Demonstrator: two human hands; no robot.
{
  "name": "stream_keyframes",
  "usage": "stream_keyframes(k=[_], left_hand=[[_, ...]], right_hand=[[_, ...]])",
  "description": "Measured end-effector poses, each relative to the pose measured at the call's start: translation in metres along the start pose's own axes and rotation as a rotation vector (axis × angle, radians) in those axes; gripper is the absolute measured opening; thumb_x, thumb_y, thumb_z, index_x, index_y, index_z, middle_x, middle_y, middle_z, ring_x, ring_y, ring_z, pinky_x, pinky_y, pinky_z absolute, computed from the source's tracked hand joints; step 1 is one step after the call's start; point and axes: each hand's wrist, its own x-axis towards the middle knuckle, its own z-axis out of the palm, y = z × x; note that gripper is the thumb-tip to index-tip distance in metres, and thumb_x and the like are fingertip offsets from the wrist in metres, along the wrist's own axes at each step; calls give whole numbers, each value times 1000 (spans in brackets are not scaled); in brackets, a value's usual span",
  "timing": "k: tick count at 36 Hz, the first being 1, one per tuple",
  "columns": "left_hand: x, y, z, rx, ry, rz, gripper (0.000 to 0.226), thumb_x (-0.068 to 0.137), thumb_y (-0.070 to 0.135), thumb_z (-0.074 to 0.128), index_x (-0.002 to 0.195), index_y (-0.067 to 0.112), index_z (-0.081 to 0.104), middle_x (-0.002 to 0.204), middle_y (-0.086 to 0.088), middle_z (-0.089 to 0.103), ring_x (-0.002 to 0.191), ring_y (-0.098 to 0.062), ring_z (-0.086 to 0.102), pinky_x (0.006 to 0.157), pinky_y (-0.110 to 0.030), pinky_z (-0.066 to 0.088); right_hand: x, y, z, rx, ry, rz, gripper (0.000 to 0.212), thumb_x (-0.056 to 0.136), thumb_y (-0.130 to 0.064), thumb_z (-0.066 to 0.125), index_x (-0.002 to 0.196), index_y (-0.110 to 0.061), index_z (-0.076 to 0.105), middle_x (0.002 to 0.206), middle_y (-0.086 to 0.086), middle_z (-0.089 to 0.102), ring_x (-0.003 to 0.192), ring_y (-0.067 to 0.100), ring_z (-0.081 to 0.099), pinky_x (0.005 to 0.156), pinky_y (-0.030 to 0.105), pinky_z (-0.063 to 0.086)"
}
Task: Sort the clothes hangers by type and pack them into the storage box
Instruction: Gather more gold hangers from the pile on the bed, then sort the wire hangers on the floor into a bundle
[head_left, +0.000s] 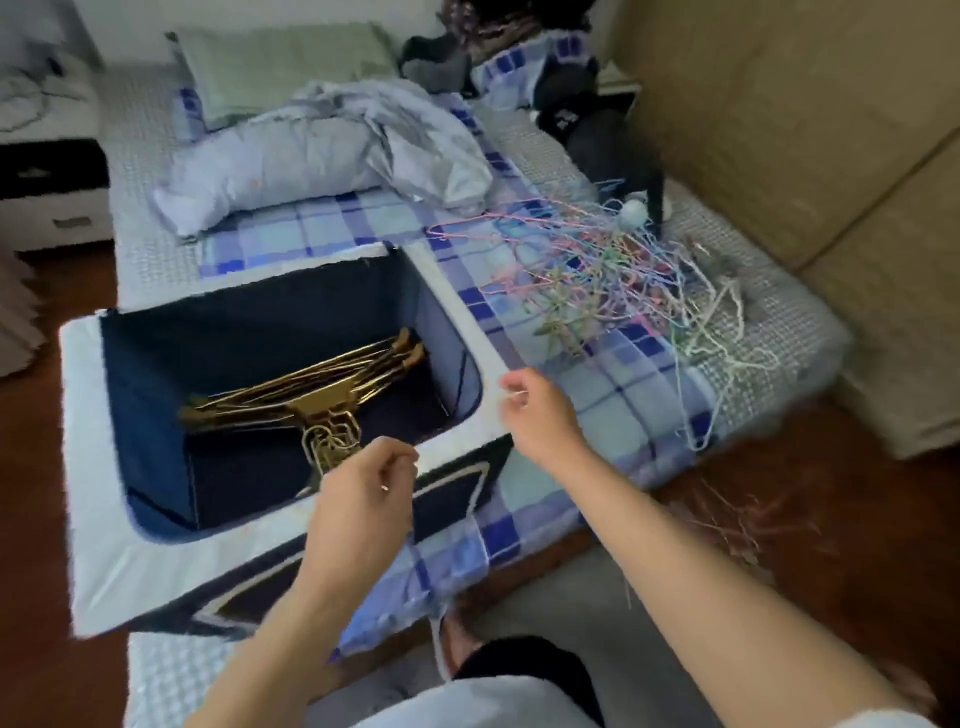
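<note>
Head view looks down on a bed (545, 156) covered with a blue plaid blanket (613, 384), and I am sitting at its edge. On the left part of the bed stands the dark blue fabric storage box (156, 395), open at the top, with a pale rim. Inside it, on the bottom, lies a stack of gold metal hangers (306, 397), laid together with their hooks pointing toward me. To the right of the box, on the blanket, is a tangled heap of thin coloured wire hangers (587, 275) in pink, blue, green and white; some white ones reach to the right edge of the bed.

My left hand (358, 499) is over the near rim of the box, just in front of the gold hooks; its fingers are curled inward, and I cannot tell if they pinch anything. My right hand (535, 410) is over the right corner of the box, beside the coloured heap, with its fingers loosely bent and holding nothing that I can see.

Behind the box lie a crumpled pale blue quilt (322, 156) and a green pillow (280, 67)
</note>
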Motion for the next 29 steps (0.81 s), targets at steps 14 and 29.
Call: stream_keyframes(k=[14,29], left_hand=[[-51,58,177,473,-933,105,8,101,22,58,95,24,63,99,-3,67,92,-20,62,88,-36,52],[-106,155,387,453,-1004,121,16,99,23,59,85,20,65,75,-5,67,62,-17,61,60,-24,48]], right_hand=[[-196,258,-106,161,241,770,23,91,-9,56,112,-14,63,118,12,68,111,32,63,92,33,49],[-252,457,-235,152,130,1071,33,100,-13,48,126,-1,64,130,18,62,124,32,57,70,19,41]])
